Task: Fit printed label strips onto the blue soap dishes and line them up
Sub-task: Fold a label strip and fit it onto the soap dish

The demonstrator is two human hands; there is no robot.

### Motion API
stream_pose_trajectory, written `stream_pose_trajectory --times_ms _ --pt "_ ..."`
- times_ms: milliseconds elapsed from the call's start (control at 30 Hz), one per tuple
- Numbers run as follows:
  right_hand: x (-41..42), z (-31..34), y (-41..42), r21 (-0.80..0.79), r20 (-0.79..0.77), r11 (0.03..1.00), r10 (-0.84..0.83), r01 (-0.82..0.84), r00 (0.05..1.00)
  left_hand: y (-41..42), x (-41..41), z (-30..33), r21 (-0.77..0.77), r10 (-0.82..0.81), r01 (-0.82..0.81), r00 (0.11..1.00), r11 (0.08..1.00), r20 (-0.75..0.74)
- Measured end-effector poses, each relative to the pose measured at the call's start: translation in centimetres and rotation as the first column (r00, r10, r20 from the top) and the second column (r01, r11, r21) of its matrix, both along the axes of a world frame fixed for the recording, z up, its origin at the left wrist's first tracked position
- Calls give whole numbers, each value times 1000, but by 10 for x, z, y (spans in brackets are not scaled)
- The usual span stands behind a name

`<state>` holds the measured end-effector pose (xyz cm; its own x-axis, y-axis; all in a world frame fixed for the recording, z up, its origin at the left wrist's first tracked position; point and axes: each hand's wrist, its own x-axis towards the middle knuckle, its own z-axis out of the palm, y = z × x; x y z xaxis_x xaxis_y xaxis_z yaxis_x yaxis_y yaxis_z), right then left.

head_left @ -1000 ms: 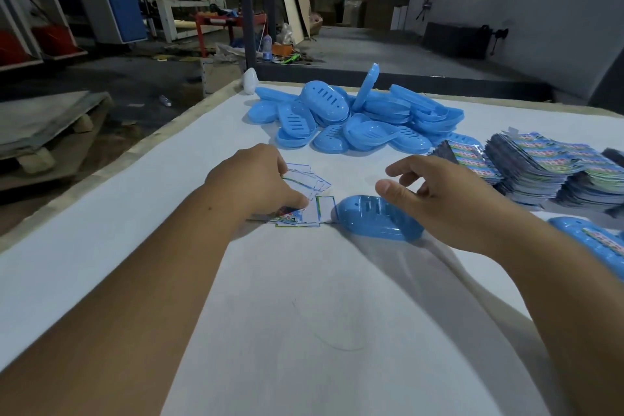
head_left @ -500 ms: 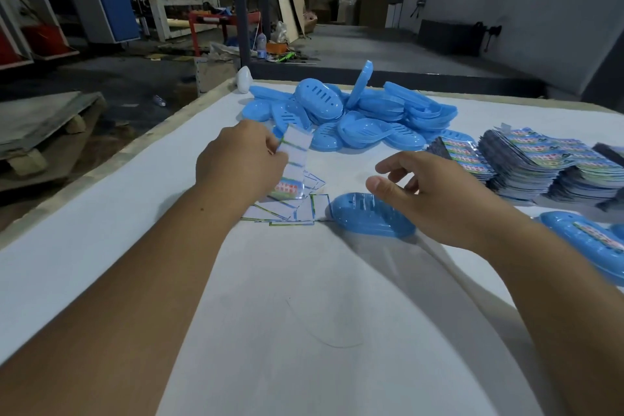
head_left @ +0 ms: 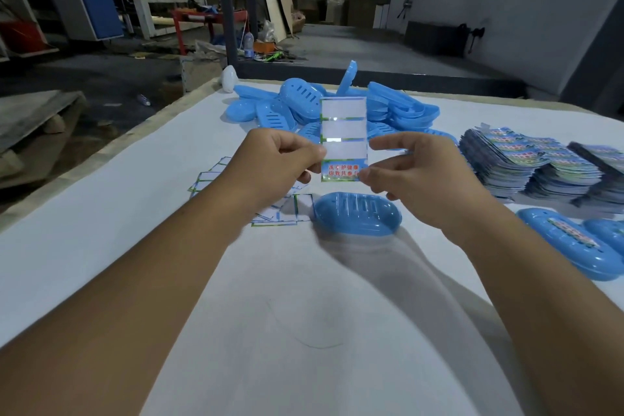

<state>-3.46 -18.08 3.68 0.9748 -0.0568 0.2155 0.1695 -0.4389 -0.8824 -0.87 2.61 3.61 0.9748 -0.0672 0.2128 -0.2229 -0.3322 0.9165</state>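
A large white table is filling most of the view, and the person's two bare forearms are reaching over it from the near edge. At the far side of the table a loose pile of blue soap dishes is lying, some flat and one standing on its edge. To the right, stacks of printed labels are sitting in rows, and in front of them two dishes with labels already on are lying side by side. One single blue soap dish is lying upside down on the table, just below the hands. Left of it, a few loose label strips are spreading flat on the cloth. The left hand is pinching the lower left edge of a label strip, and the right hand is pinching its lower right corner, so the strip is standing upright in the air above the single dish, its white panels on top and the printed panel at the bottom.
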Motion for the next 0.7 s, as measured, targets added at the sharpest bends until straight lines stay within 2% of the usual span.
stream_pose_trajectory --times_ms 133,433,700 --pt "2 3 -4 6 5 998 -60 60 998 -1 -1 -3 50 -34 35 999 998 -29" --pt "0 3 -5 -1 -8 1000 -28 28 1000 0 2 -6 110 -36 33 999 993 24" --pt "3 0 -8 2 -21 1000 -15 15 1000 0 2 -7 133 -103 95 993 987 55"
